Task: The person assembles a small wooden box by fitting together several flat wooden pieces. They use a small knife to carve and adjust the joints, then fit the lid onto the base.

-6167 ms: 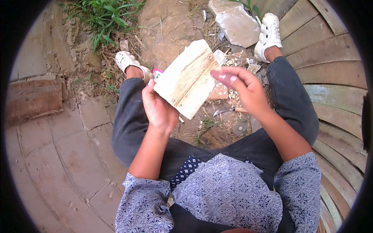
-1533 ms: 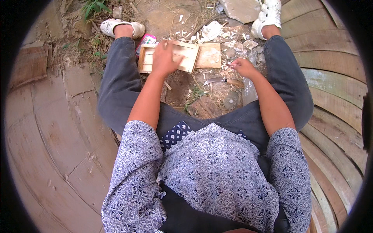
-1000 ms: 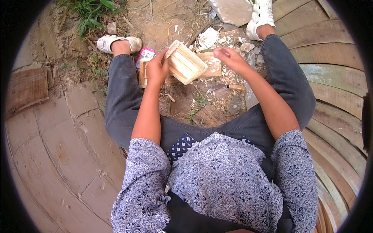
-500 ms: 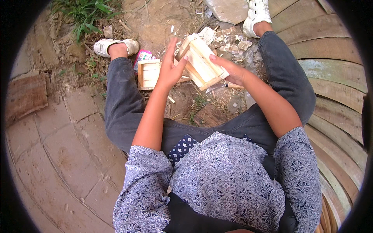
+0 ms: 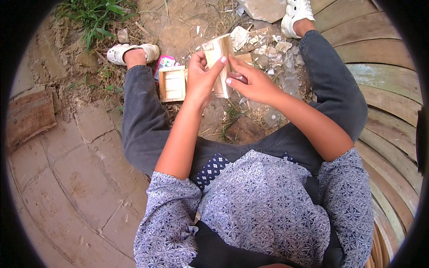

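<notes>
A single package shows: a small pink and white packet [image 5: 164, 63] in the upper middle-left of the frame, lying on the bare dirt. It sits just right of the person's sandalled foot [image 5: 134, 52] and touches the top edge of a small wooden frame [image 5: 172, 83], which hides its lower part. Its exact shape cannot be told.

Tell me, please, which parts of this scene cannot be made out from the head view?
- Pale wooden slat piece: its left part is covered by the left hand, its lower right edge by the right hand.
- Pink packet: mostly hidden behind the small wooden frame.
- White sneaker: toe cut off by the top edge.
- Pale scraps on the soil: too small to identify.
</notes>
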